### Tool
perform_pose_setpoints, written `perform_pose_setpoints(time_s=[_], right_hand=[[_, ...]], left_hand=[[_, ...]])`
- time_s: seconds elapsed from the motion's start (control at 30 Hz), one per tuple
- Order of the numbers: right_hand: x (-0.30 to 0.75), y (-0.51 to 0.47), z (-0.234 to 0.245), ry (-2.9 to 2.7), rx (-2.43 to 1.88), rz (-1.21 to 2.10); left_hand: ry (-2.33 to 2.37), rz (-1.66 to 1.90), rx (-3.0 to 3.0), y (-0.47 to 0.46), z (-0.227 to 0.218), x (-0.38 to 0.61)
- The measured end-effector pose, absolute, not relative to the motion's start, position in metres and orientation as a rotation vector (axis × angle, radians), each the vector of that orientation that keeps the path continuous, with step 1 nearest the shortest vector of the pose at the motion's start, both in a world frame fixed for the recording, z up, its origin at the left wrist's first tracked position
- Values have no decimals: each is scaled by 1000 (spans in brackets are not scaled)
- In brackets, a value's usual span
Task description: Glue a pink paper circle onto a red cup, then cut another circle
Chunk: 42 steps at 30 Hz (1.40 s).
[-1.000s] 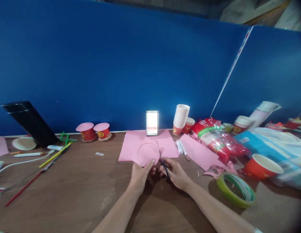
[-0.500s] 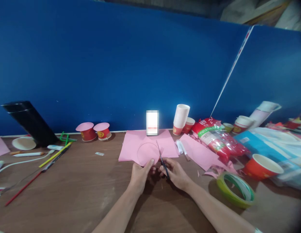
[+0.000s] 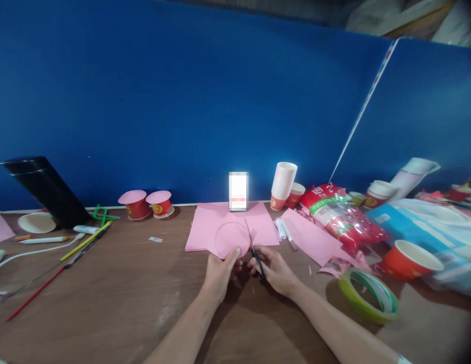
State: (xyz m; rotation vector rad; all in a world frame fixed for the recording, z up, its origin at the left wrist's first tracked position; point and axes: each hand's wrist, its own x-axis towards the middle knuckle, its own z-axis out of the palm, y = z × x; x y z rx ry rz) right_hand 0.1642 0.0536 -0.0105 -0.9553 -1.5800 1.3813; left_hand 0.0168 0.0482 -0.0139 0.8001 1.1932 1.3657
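My left hand (image 3: pixel 219 273) pinches the near edge of a pink paper sheet (image 3: pixel 210 226) that has a circle drawn on it (image 3: pixel 231 239). Small black-handled scissors (image 3: pixel 253 248) are gripped in my right hand (image 3: pixel 273 270), their blades pointing away from me along the circle's right side. Both hands rest low over the brown table (image 3: pixel 117 288), close together at the centre.
Two upturned red cups with pink tops (image 3: pixel 146 203) stand at the back left. A cup stack (image 3: pixel 283 184), a bag of cups (image 3: pixel 339 215), a red cup (image 3: pixel 408 259) and a tape roll (image 3: pixel 368 294) lie right. Pencils and sticks (image 3: pixel 74 247) lie left, by a black cylinder (image 3: pixel 45 189).
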Motion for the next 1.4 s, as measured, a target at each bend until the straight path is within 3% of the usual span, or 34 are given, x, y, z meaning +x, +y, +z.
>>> perform_pose_setpoints(time_s=[1.4], right_hand=[[166,53,-10,-1618,-977,1366]], left_hand=[[1210,1354,791,48,-14,16]])
